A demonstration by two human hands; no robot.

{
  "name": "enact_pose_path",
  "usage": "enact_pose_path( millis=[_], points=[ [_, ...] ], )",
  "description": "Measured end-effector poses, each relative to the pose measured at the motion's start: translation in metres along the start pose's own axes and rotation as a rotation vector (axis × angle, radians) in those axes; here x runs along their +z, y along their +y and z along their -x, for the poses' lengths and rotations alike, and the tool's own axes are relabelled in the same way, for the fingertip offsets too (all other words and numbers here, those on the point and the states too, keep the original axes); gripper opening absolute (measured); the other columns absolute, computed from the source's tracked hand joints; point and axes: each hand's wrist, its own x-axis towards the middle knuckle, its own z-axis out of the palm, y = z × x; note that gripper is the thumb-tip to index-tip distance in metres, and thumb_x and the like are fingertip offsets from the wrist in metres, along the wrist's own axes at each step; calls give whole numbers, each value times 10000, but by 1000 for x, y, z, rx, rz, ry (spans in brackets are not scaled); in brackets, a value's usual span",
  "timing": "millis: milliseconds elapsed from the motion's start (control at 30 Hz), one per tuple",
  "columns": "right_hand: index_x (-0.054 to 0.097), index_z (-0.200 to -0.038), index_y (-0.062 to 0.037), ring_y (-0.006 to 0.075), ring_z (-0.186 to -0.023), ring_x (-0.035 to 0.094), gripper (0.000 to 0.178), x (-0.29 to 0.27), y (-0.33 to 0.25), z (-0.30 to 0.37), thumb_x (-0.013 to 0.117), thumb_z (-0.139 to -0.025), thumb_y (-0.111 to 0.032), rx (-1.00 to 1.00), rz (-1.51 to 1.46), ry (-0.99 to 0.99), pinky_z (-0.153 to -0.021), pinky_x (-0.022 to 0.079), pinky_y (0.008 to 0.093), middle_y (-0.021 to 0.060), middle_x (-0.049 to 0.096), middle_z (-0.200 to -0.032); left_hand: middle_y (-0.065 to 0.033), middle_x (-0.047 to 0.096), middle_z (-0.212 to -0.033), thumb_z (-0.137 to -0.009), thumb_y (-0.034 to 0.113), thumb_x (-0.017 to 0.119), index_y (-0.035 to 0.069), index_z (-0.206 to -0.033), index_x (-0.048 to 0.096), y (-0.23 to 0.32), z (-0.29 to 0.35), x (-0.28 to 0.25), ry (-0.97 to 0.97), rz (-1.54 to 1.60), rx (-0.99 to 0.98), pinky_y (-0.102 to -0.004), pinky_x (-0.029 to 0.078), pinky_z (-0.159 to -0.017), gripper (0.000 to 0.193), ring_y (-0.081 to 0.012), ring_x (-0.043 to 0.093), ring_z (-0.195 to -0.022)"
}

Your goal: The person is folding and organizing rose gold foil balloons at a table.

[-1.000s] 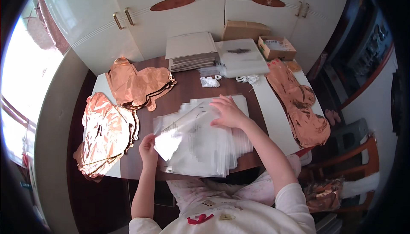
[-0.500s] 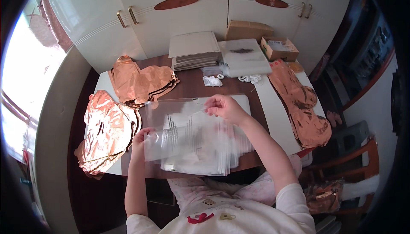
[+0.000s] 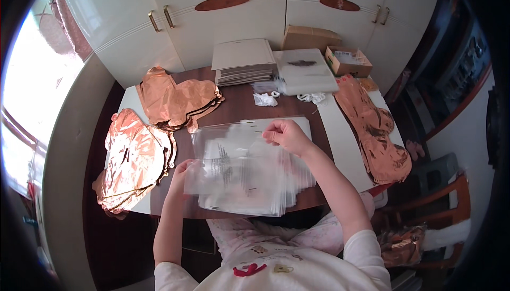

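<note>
A clear plastic bag (image 3: 204, 150) with small dark print is lifted over a pile of similar bags (image 3: 249, 206) on the table in front of me. My left hand (image 3: 184, 173) pinches this bag by its left side. Above the pile's upper right part, my right hand (image 3: 287, 136) is closed, thumb and fingers together. Whatever those fingertips hold, if anything, is too small to make out. The lifted bag is blurred, so its right edge blends into the bags beneath.
Copper-coloured foil balloons lie in two piles (image 3: 175, 99) (image 3: 135, 158) at left and one pile (image 3: 372, 131) at right. Behind stand a stack of grey-white boards (image 3: 241, 54), more clear bags (image 3: 305, 68) and a small cardboard box (image 3: 348, 62). White string (image 3: 312, 98) lies nearby.
Both hands have shifted slightly right. The lifted bag has moved right with my left hand, over the pile.
</note>
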Motion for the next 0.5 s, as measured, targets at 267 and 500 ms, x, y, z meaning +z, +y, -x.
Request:
enact_pose_path(
  millis=[267, 500],
  points=[
    [585, -846, -41, 88, -709, 571, 80, -3, 0, 4, 594, -837, -120, 28, 23, 2, -637, 456, 239, 24, 609, -773, -8, 580, -685, -812, 106, 581, 54, -743, 554, -2, -4, 5, 24, 62, -45, -209, 426, -511, 91, -76, 537, -580],
    [491, -1081, -53, 128, -760, 596, 245, -17, -8, 13, 537, -846, -104, 122, -111, -89, -670, 470, 256, 76, 599, -957, 26, 530, -616, -783, 108, 577, 76, -683, 540, 32, -16, 12, -34, -250, 88, -203, 301, -448, 111, -43, 414, -503]
  ],
)
